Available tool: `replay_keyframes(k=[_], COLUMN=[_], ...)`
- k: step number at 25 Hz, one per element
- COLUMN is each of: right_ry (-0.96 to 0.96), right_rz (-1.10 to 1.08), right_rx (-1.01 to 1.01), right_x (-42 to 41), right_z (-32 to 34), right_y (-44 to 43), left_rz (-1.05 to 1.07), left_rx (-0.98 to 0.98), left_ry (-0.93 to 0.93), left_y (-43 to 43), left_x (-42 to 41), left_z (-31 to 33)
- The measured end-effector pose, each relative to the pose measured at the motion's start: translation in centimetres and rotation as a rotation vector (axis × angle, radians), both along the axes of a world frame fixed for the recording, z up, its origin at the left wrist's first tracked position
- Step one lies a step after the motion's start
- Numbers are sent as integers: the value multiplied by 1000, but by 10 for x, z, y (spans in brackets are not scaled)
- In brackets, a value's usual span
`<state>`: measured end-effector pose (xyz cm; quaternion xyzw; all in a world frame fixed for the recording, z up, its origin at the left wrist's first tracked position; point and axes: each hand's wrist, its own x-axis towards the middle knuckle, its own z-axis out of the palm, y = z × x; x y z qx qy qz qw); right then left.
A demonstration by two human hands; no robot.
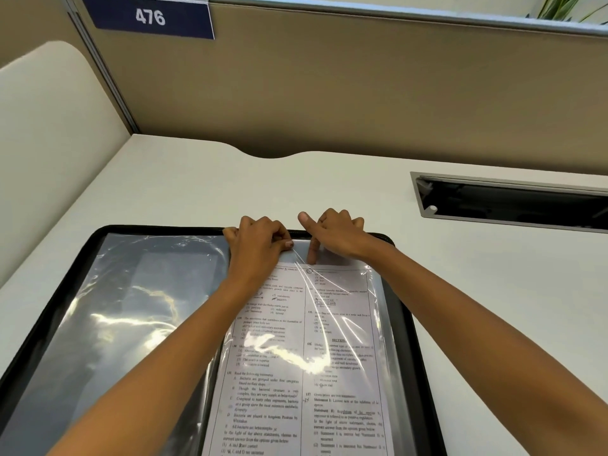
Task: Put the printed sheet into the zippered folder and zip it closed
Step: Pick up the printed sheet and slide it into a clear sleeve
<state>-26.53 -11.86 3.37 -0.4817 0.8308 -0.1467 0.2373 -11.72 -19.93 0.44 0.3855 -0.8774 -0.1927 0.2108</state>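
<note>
The printed sheet (pixel 296 390), lying inside the clear sleeve (pixel 340 258) of the open zippered folder (pixel 411 324) on the table (pixel 197 185), is best seated squarely while the sleeve mouth is pinched by the left hand (pixel 260 241) and pressed by the straight forefinger of the right hand (pixel 339 230).

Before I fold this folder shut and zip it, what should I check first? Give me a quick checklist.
1. Printed sheet inside the clear sleeve: ok at the top, where its edge lies under the plastic. The bottom is out of frame.
2. Sleeve lying smooth: not ok, creases run slantwise across it.
3. Hands out of the way: not ok. The left hand pinches the sleeve's top edge, and the right hand presses its index finger down there.
4. Folder closed: not ok, it lies open on the desk.
5. Zipper pull and track free: cannot tell, neither shows clearly.
</note>
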Motion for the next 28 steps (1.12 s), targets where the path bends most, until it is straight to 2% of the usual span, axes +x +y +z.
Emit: replay_keyframes(k=[3, 8, 11, 18, 28], right_ry=[6, 24, -39, -91, 284], right_rz=[-28, -75, -91, -178, -181], right_rx=[-32, -393, -497, -402, -294], right_x=[6, 32, 68, 159, 197], right_z=[2, 0, -3, -30, -48], right_y=[9, 52, 93, 186, 226], left_rz=[14, -21, -9, -36, -35], left_rx=[47, 76, 110, 46, -45], left_ry=[26, 120, 151, 43, -8], left_y=[1, 23, 63, 163, 219], left_x=[3, 19, 43, 103, 147], left_z=[-2, 2, 6, -7, -3])
